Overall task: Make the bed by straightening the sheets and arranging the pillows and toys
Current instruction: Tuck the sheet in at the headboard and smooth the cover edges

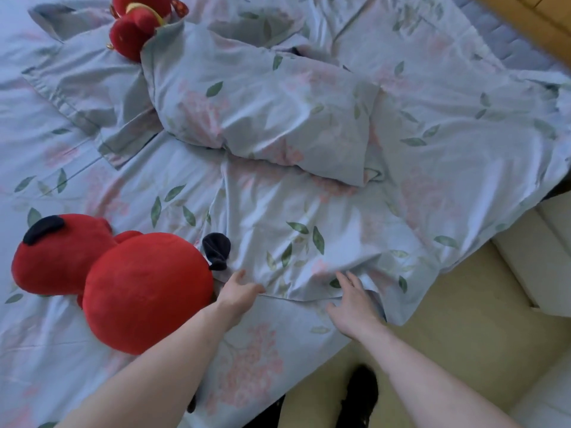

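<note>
A pale blue floral quilt (324,217) lies rumpled across the bed, its near edge running between my hands. My left hand (238,293) reaches to that edge with fingers relaxed, beside a big red plush toy (123,282) with black ears. My right hand (352,301) lies open on the quilt's near corner, fingers spread. A matching pillow (262,118) lies tilted in the middle of the bed. A second pillow (86,81) lies flat at the back left. A smaller red plush toy (136,26) sits at the top, partly under the pillow's corner.
The floral bed sheet (253,366) covers the mattress below the quilt. The bare grey mattress edge (500,35) shows at the top right. Yellowish floor (457,335) and a cream piece of furniture (543,257) lie to the right. A dark slipper (361,393) is on the floor.
</note>
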Available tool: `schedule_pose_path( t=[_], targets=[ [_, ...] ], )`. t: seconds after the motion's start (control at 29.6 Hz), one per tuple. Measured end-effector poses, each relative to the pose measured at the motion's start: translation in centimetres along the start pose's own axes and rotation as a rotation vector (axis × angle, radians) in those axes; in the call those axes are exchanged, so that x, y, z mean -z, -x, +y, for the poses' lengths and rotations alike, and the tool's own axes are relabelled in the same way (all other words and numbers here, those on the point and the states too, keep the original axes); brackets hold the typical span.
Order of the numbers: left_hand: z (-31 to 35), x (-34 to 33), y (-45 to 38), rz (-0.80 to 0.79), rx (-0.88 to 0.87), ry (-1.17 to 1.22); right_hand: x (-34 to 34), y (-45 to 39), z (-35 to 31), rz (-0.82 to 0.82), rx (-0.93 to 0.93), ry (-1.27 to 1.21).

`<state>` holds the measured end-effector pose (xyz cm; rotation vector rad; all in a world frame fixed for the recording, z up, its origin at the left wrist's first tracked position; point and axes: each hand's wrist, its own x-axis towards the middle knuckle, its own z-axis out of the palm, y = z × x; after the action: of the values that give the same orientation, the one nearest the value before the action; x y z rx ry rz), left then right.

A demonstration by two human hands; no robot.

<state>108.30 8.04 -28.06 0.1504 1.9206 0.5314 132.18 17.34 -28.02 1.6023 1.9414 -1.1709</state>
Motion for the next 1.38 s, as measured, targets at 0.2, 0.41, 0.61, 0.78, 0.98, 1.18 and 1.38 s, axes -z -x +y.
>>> schedule_pose_path(
  t=[0.2,0.41,0.61,0.78,0.98,1.18,1.38],
  targets=[
    [1.7,-2.7,-1.5,0.169,-0.068,0.041,1.8,-4.3,3.5,-0.100,-0.012,0.101],
    [7.4,-8.8,4.0,0.087,-0.517,-0.165,5.4,-4.3,5.0,-0.150,0.073,0.127],
    [16.8,-14.0,9.7,-0.017,-0.655,-0.083,13.3,-3.0,4.0,-0.050,0.272,-0.028],
    [20.7,-13.9,11.2,-0.064,-0.636,0.029,19.5,-3.8,2.4,0.081,0.368,-0.114],
    [18.6,-12.5,8.2,0.268,-0.295,0.199,22.7,-9.0,1.2,0.109,0.162,-0.256],
    [15.6,-7.2,2.2,0.233,0.062,0.025,22.8,-14.6,-2.8,0.140,0.071,-0.370],
    [14.5,-5.4,-3.8,0.227,0.053,0.002,21.2,-20.5,-8.4,0.173,-0.045,-0.514]
  ],
)
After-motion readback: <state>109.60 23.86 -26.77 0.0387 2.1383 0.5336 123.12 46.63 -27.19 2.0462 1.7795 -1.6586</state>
